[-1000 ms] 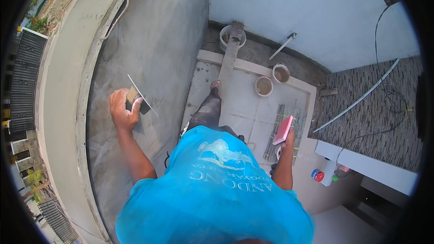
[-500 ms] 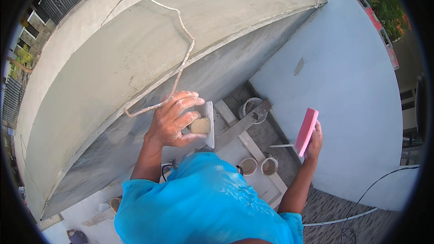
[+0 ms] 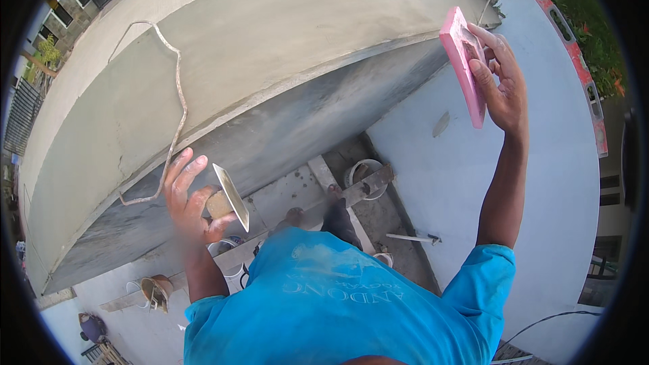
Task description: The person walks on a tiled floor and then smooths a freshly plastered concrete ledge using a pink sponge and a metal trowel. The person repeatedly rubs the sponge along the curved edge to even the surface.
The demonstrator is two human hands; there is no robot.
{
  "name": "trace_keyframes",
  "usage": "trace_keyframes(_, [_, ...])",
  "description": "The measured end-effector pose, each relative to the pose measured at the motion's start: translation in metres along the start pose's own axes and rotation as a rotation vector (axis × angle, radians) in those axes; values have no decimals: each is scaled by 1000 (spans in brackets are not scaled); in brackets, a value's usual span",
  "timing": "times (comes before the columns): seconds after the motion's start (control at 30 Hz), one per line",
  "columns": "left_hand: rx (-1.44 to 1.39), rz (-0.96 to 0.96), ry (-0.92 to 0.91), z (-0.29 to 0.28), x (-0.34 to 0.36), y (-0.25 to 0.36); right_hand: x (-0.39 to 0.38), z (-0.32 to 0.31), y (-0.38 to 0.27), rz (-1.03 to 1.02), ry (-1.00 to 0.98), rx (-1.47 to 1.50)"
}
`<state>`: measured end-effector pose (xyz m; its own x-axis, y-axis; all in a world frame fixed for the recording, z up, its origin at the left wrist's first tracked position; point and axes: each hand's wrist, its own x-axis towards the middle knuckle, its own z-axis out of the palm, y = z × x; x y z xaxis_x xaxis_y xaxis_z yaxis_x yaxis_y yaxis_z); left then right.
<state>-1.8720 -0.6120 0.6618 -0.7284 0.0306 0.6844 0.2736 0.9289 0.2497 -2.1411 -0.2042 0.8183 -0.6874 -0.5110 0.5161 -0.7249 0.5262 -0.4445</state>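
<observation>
My left hand [image 3: 193, 196] is beside the curved grey wall, its thumb and fingers closed on the tan, block-like grip of a small flat trowel [image 3: 232, 197]. The trowel's pale plate is tilted on edge. A bent, crusted rod [image 3: 181, 105] lies over the wall's rim and runs down close by these fingers; I cannot tell if they touch. Raised at the far right, my right hand [image 3: 503, 84] grips a pink plastering float [image 3: 463, 61]. The float stands nearly on edge near the wall's far end, with grey residue on the side toward my palm.
The wet-looking grey wall [image 3: 270, 34] curves across the far side; a smooth pale blue wall [image 3: 514, 182] stands at right. Below are a white bucket [image 3: 365, 170], planks [image 3: 362, 230] under my feet, and a mortar-stained bucket [image 3: 157, 289]. A red spirit level [image 3: 571, 51] lines the blue wall's edge.
My right hand has lifted the pink float up and away, toward the far wall's end. The left hand with the trowel sits further left and lower in view. The view has shifted too.
</observation>
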Motion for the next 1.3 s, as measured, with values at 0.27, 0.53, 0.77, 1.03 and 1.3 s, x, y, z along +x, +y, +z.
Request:
trace_keyframes(0.27, [190, -253, 35, 33, 17, 44, 144, 101, -19, -784, -335, -2])
trace_keyframes(0.53, [243, -360, 24, 46, 7, 47, 170, 146, -69, -885, -695, 80])
trace_keyframes(0.77, [107, -756, 78, 8, -96, 57, 113, 16, 66, -519, -605, -221])
trace_keyframes(1.03, [-122, -629, 66, 19, -79, 51, 148, 90, -43, -740, -458, -93])
trace_keyframes(1.3, [20, -285, 161, 13, -10, 39, 142, 100, -25, -603, -571, -274])
